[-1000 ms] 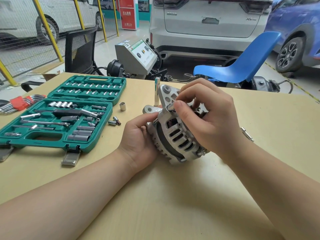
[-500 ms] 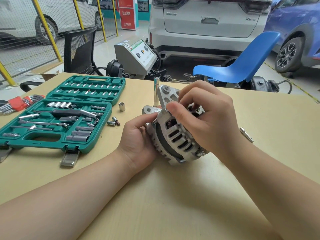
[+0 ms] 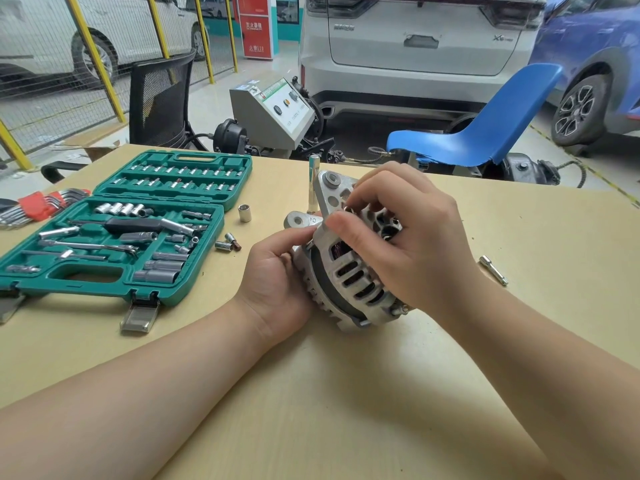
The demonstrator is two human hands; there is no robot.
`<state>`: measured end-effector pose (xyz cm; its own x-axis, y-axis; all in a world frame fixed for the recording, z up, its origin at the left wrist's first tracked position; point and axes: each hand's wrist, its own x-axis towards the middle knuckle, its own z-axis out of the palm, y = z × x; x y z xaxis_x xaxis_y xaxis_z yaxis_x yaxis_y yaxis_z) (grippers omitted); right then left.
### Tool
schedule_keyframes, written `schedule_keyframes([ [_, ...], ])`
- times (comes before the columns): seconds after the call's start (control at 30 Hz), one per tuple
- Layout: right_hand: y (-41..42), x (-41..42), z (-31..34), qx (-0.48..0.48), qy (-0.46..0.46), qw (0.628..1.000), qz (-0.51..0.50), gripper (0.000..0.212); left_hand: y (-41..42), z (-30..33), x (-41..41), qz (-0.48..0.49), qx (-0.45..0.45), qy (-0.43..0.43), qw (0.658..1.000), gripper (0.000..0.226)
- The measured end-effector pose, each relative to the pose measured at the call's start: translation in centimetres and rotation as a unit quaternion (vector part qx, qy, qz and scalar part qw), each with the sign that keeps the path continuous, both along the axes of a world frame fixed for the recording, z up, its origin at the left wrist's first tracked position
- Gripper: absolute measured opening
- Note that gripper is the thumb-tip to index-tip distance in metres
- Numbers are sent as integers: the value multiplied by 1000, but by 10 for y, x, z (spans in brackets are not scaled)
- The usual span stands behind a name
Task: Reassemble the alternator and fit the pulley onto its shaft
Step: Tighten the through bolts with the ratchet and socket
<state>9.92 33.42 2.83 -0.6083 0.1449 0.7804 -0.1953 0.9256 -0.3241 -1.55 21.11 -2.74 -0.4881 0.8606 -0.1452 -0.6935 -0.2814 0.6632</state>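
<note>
Your left hand [image 3: 277, 282] cups the near-left side of the ribbed silver aluminium alternator [image 3: 346, 271], which stands on edge at the middle of the pale wooden worktop [image 3: 346, 410]. Your right hand [image 3: 412, 244] curls over its top, fingertips [image 3: 353, 206] at the vented face. An open green socket-set case [image 3: 114, 237] lies left.

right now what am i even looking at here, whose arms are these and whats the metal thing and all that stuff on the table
This is one picture, taken by a camera worn on a person's head, looking down at their own bare arms. No robot is involved. The left hand steadies a silver alternator, a car's generator, standing on a tan table. The right hand curls over its top, fingers working at the housing; whether they pinch a small part is hidden. To the left lies an open green socket set, with loose sockets beside it and a bolt to the right. Cars are parked behind.
</note>
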Motion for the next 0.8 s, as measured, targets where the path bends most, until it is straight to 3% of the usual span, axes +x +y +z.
schedule_keyframes([
  [0.23,4,4,1,-21,-22,999,33,8,1,2,0,4,-7,-5,1000,47],
  [0.37,3,1,1,-38,-6,999,22,22,1,0,-1,5,-14,-3,1000,54],
  [0.63,6,3,3,-59,-28,997,50,5,3,-2,-1,1,4,7,1000,32],
  [0.8,3,0,4,-78,-16,997,21,24,2,-1,-1,3,-2,3,1000,44],
])
